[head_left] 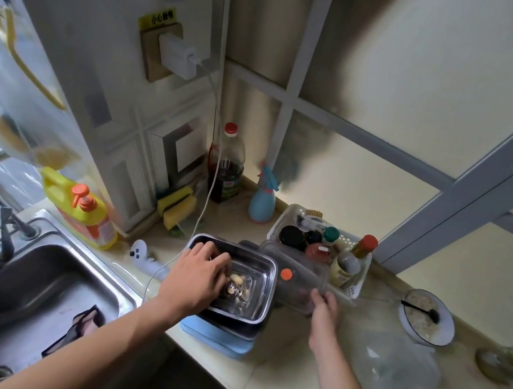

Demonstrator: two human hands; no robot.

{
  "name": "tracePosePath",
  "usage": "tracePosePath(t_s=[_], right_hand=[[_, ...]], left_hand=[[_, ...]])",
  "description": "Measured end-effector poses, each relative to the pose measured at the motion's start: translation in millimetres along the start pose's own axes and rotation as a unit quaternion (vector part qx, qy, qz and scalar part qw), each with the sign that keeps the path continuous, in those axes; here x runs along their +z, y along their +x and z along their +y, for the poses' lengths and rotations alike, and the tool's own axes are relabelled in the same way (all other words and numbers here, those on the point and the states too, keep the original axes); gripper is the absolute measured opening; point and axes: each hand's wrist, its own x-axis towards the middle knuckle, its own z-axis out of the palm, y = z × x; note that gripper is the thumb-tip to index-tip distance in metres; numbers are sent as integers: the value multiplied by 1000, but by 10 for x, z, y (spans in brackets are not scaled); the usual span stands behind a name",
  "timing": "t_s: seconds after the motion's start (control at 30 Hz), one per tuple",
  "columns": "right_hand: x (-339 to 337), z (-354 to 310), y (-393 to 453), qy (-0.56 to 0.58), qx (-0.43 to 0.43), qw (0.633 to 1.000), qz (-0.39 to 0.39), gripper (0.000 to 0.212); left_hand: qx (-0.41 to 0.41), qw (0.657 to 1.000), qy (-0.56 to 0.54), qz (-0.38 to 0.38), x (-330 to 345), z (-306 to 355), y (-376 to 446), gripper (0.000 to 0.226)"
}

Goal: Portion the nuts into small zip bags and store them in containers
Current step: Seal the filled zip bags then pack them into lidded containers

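The person stands at the counter (281, 373), arms reaching out over it. The left hand (200, 270) is down inside a steel tray (263, 274), fingers curled over the nuts (237, 285) that lie in a small heap in its bottom; whether it actually has any pinched I cannot tell, since the fingertips are hidden. The tray sits on top of a stack: a dark container under it and a pale blue lid or box (216, 338) at the base, near the counter's front edge.

The right hand (324, 309) rests against the near edge of a clear plastic container (301, 281) with an orange round button on its lid, just right of the tray and touching it. The fingers bend round its edge, holding it.

Behind that container stands a white basket (352, 286) packed with sauce bottles and jars. A dark bottle with a red cap (226, 161) and a blue spray bottle (263, 195) stand farther back by the wall. To the right are a bowl (427, 317) with a dark spoon in it and crumpled clear plastic bags (398, 373) lying on the counter. To the left are the steel sink (26, 284), a yellow pump bottle of detergent (84, 208), yellow sponges (177, 208), and a white cable running down from a wall charger (180, 54).
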Motion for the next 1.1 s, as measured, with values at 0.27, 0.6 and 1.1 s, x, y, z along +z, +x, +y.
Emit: tracePosePath(t_s=[0.27, 0.6, 1.1], right_hand=[[93, -566, -251, 93, -148, 983, 63, 4], [547, -1071, -1127, -42, -36, 988, -143, 11], [677, -1064, -1145, -507, -98, 846, -133, 67]], left_hand=[[18, 996, -77, 32, -17, -48, -4, 21], [-194, 873, -412, 178, -376, -27, 59, 44], [-315, 852, -404, 109, -433, -317, -44, 37]])
